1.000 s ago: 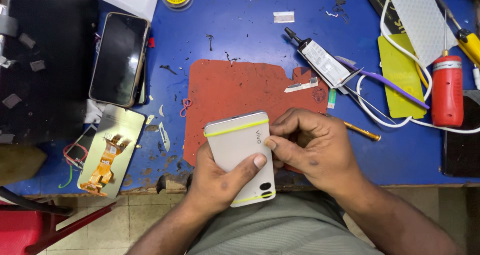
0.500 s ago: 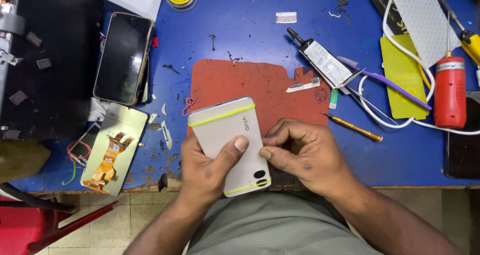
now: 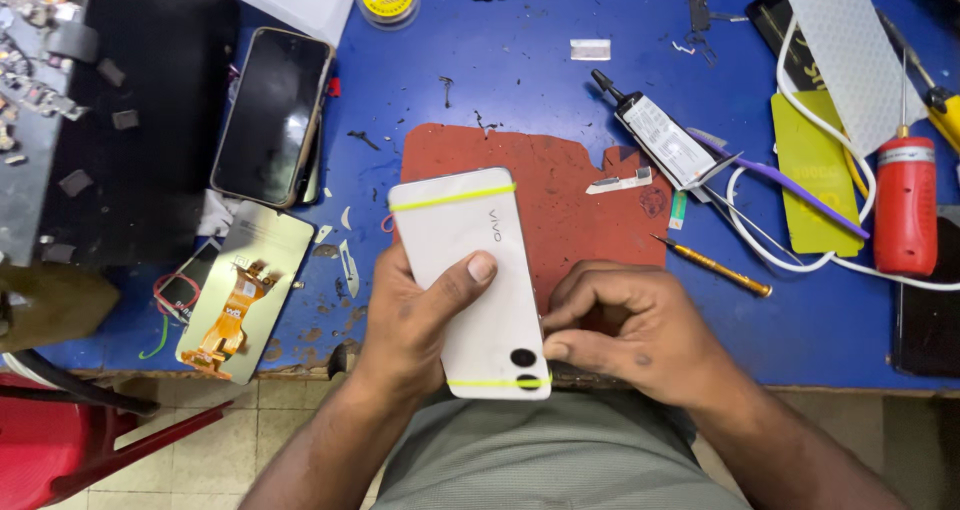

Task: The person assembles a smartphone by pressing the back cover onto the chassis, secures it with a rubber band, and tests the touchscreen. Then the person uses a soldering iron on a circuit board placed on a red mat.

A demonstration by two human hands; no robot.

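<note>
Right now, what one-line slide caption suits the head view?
Left hand grips a white phone banded with yellow rubber bands, right hand at its edge, over a red mat.

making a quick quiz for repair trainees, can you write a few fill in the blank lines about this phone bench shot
1. The left hand holds a white phone bound by two ____ rubber bands.
2. Under the phone lies a ____ mat on the blue table.
3. The right hand presses the phone's ____ edge.
4. Another phone with a dark screen lies to the ____ of the mat.

Missing words: yellow; red; right; left
</note>
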